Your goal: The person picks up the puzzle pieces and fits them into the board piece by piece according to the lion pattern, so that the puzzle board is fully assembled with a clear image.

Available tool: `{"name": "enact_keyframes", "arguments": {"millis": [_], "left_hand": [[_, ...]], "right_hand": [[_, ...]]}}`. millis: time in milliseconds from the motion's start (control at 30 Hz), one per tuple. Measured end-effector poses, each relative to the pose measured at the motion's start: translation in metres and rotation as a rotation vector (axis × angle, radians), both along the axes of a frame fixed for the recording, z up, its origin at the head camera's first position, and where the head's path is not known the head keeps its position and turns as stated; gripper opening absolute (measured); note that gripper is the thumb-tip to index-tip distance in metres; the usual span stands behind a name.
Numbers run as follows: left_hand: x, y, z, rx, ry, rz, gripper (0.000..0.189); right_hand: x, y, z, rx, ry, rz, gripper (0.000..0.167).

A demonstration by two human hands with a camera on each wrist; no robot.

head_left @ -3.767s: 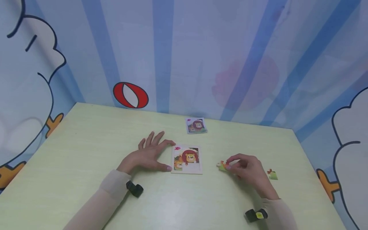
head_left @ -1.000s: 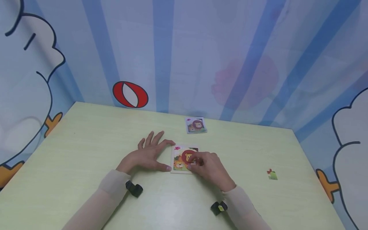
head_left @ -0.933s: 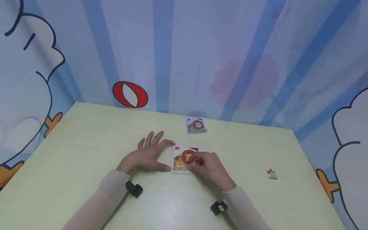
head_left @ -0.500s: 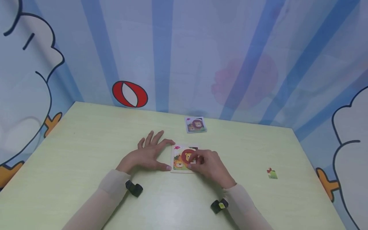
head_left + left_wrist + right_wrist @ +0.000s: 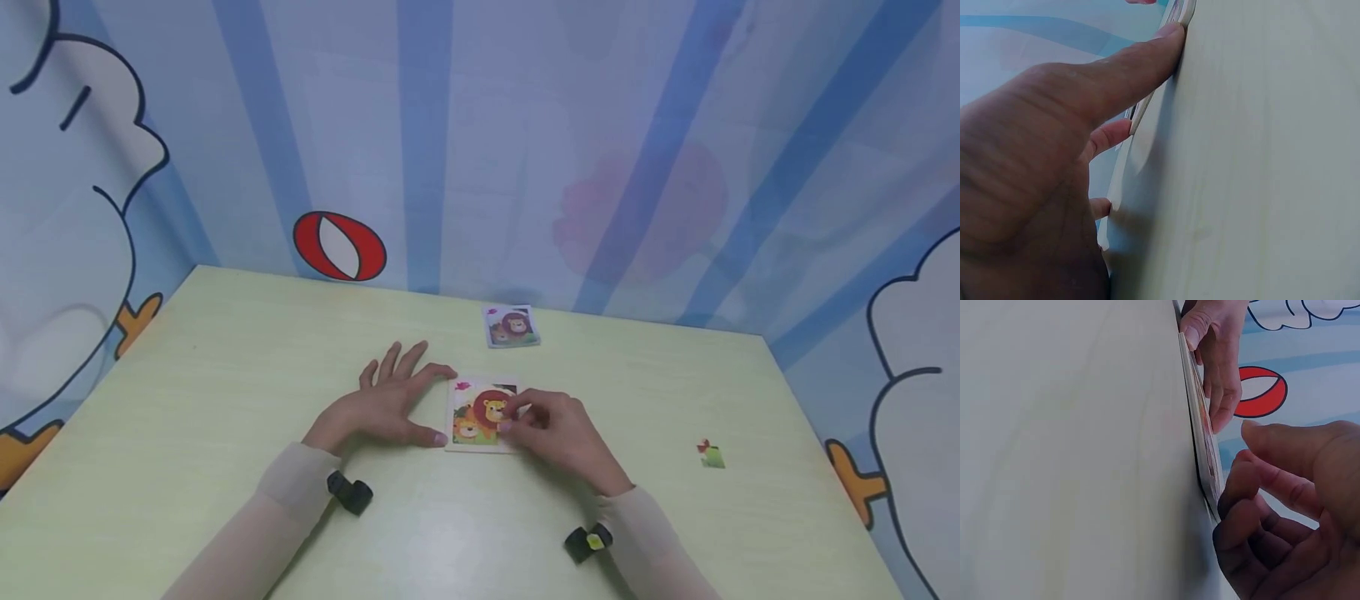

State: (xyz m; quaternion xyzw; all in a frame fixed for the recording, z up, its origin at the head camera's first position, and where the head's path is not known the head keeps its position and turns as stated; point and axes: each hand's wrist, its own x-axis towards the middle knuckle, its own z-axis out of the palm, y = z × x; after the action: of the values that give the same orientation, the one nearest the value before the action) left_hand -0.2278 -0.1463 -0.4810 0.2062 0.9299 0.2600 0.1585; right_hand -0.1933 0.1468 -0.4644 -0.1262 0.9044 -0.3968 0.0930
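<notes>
A small square jigsaw puzzle (image 5: 480,415) with a lion picture and a pale frame lies flat on the table. My left hand (image 5: 386,410) is at its left side, with index fingertip and thumb tip touching the two left corners and the other fingers spread. Over the puzzle's right edge is my right hand (image 5: 558,429), its fingers loosely bent and hiding the lower right part. In the right wrist view a gap shows between the thumb (image 5: 1279,447) and index finger, with nothing held. One loose puzzle piece (image 5: 710,454), green with red, lies farther right on the table.
A second card or puzzle (image 5: 512,326) with the same lion picture lies behind, close to the back edge of the pale table (image 5: 300,325). A blue striped backdrop (image 5: 480,150) rises along the back and sides.
My right hand carried a pinched puzzle piece left onto the puzzle's lower part, let it go there, and has just drawn back slightly right. My left hand has stayed in place.
</notes>
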Motion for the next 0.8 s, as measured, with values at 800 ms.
{"name": "enact_keyframes", "arguments": {"millis": [800], "left_hand": [[0.0,-0.001,-0.002,0.007,0.013,-0.005,0.094]], "right_hand": [[0.013,0.065,0.013,0.004,-0.063,-0.166,0.055]]}}
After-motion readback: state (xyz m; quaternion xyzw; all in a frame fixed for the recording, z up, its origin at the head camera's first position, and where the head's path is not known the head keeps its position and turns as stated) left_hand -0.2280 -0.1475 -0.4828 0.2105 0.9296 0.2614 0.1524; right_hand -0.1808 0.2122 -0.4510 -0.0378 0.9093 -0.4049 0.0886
